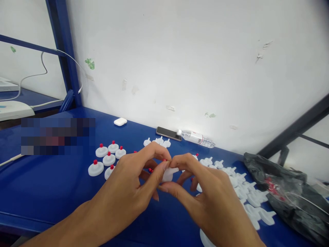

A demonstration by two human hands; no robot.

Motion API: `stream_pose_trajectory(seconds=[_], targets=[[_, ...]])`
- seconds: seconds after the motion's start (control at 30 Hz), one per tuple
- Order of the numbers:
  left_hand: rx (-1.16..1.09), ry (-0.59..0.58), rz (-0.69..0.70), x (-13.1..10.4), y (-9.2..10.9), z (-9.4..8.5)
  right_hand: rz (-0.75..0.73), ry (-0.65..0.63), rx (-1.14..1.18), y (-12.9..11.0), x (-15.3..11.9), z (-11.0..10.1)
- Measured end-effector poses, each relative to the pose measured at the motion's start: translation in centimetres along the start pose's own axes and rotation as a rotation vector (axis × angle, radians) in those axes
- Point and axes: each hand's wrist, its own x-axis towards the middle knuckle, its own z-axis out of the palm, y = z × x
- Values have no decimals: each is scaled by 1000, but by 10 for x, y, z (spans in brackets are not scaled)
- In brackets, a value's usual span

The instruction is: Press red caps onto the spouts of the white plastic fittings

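Observation:
Between my two hands, at the middle of the view, is a small white plastic part [168, 175] with a side tab pointing right. My left hand [136, 178] pinches at its top, where a bit of red shows between the fingertips. The fingers of my right hand [205, 187] close round the same part from the right, with the thumb under it. Several white round pieces with red caps [96, 168] stand upright on the blue table to the left. Many white tabbed pieces without red caps [241, 188] lie to the right, partly behind my right hand.
On the blue table [51, 192], a phone [168, 133], a water bottle [196, 138] and a white case [120, 121] lie near the wall. A dark plastic bag [290, 212] with red bits [274, 188] sits at the right. More white pieces [160, 141] lie behind my hands.

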Motion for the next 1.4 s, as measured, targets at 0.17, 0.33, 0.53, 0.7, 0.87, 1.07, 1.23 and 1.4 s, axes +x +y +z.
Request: stream_pose_trajectory(seconds=[0.17,0.33,0.53,0.7,0.87,1.07,1.23,1.4], targets=[[50,56,28,-1,0,-1,-28,26,-20,0,0,0],[276,178,123,1,-1,-4,-104,79,-54,3,2,2],[342,234,319,1,-1,0,-135,79,-73,4,0,3],[336,215,387,1,-3,3,-98,29,-72,3,2,1],[303,195,358,0,-3,2,-87,21,-73,3,2,2],[312,185,365,-1,-2,2,-74,0,-107,3,2,3],[329,182,344,-2,-2,2,-72,-7,-110,3,1,4],[328,174,323,-1,-3,3,-65,-5,-123,3,1,4]])
